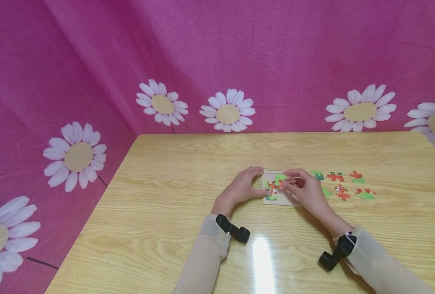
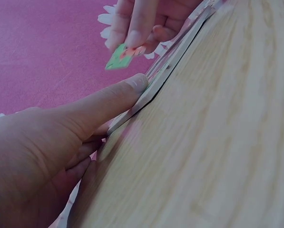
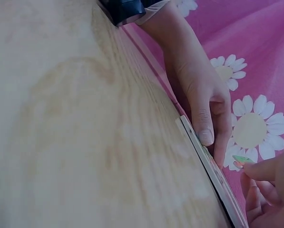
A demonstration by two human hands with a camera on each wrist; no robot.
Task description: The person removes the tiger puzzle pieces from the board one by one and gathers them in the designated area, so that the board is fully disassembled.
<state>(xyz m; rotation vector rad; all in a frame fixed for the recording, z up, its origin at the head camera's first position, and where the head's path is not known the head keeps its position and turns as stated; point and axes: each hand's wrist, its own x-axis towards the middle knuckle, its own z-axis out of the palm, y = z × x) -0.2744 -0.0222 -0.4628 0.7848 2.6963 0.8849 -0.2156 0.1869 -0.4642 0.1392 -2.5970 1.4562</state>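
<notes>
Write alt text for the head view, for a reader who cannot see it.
Two hands work over a small puzzle board on a wooden table: the left hand steadies the board's edge while the right hand pinches a piece above it. Loose pieces lie to the right, before a pink daisy-print backdrop.

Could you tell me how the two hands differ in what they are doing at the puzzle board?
The left hand rests on the table, thumb against the puzzle board edge; the right hand is raised over the board. The left holds nothing; the right pinches a green puzzle piece. Both wear beige sleeves.
</notes>
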